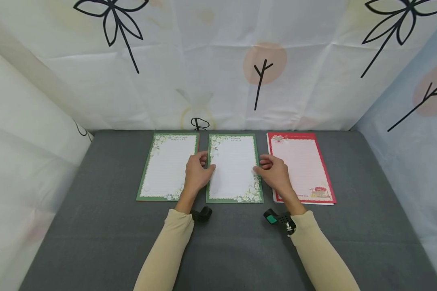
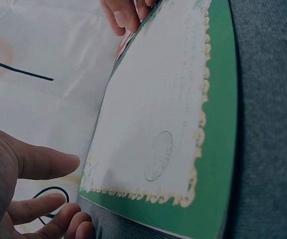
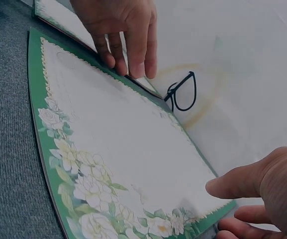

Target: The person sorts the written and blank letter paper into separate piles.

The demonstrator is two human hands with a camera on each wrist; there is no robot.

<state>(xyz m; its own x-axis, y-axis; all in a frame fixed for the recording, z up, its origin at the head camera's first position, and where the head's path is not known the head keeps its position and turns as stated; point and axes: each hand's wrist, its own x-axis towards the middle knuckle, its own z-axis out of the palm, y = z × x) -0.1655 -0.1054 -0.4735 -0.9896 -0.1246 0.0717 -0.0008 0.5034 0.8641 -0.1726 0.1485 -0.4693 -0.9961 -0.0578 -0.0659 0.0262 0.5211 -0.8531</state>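
A green-bordered sheet of floral letter paper [image 1: 233, 169] lies in the middle of the table, white flowers along its lower edge. My left hand [image 1: 199, 171] is at its left edge, the thumb beside the paper and the fingers loosely bent. At the right edge is my right hand [image 1: 276, 173], its thumb [image 3: 233, 181] by the border and its fingers low beside it. Neither hand visibly pinches the paper; whether the fingertips touch it I cannot tell. The left hand partly overlaps a similar green-bordered sheet [image 1: 169, 165], while the right forearm crosses red-bordered letter paper [image 1: 300, 161].
A dark grey cloth covers the table [image 1: 233, 250]. White printed fabric [image 1: 204, 72] hangs behind and at both sides. A sliver of red shows under the left green sheet, and white edges show under the red-bordered one. Each wrist wears a black camera mount [image 1: 202, 214].
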